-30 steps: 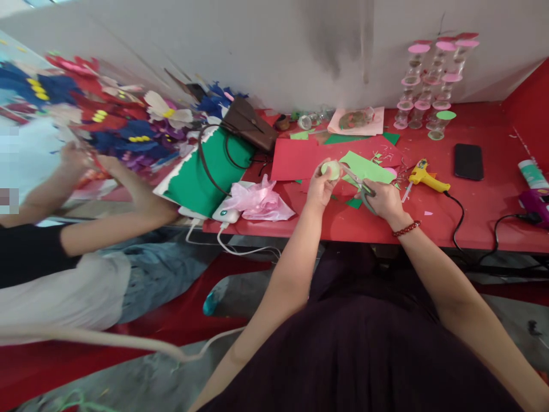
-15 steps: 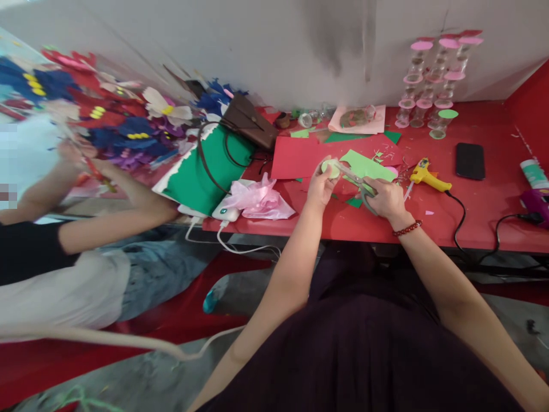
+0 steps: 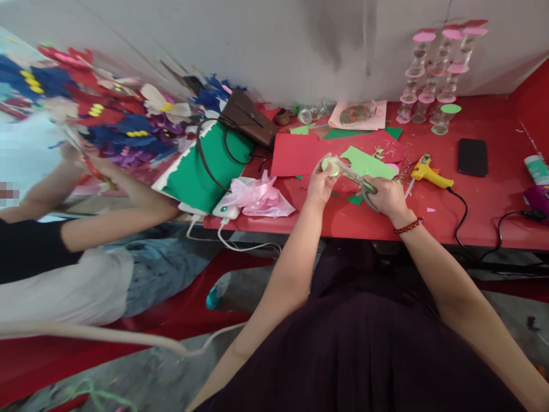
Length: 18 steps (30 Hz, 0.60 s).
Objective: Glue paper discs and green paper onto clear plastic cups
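My left hand [image 3: 321, 182] is closed around a small round piece topped in pale green paper [image 3: 330, 166]; whether a cup sits beneath the paper I cannot tell. In my right hand [image 3: 386, 197] is a pair of scissors [image 3: 357, 178], its blades pointing left and reaching the edge of the green piece. Just behind the scissors lies a light green paper sheet [image 3: 364, 163]. Red paper [image 3: 293, 155] is spread to the left of it, with small scraps scattered around.
A yellow glue gun [image 3: 430, 173] and black phone [image 3: 472, 157] lie to the right. Stacked clear cups with pink discs [image 3: 422, 74] stand at the back. A pink plastic bag [image 3: 261, 196], power bank [image 3: 226, 209] and brown bag [image 3: 249, 120] are left. Another person's arm [image 3: 124, 226] holds scissors at far left.
The view has shifted slightly. Both my hands keep nearly the same place, and the scissors stay at the edge of the green piece, their blades turned only slightly.
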Tool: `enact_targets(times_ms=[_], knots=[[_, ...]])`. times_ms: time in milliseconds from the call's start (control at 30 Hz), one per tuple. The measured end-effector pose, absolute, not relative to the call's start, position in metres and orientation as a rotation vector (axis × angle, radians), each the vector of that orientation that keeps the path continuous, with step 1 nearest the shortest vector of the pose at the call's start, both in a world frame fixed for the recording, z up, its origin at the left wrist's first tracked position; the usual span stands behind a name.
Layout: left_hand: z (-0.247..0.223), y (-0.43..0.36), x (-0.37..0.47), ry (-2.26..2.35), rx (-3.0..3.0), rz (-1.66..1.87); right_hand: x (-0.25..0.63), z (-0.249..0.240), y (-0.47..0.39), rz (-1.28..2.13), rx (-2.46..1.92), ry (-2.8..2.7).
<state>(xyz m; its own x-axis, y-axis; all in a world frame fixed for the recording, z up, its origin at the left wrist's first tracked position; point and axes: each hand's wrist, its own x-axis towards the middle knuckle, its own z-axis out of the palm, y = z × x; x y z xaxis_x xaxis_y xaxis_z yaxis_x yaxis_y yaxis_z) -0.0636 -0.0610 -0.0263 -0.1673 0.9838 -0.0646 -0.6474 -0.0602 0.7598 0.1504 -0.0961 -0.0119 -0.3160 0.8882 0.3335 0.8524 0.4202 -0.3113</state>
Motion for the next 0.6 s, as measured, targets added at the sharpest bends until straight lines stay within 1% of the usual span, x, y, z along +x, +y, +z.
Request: enact_targets(times_ms=[333,467,600], knots=[[-0.020,-0.064,-0.060,0.786,0.503,1.603,0.151,-0.013,-0.094,0.120,-1.494,-2.169],[-0.014,-0.066,-0.059,0.738,0.421,1.587,0.150,-0.010,-0.095,0.067,-1.519,-2.054],[-0.009,-0.068,-0.059,0.745,0.395,1.582,0.149,-0.008,-0.100,0.007,-1.459,-2.116]])
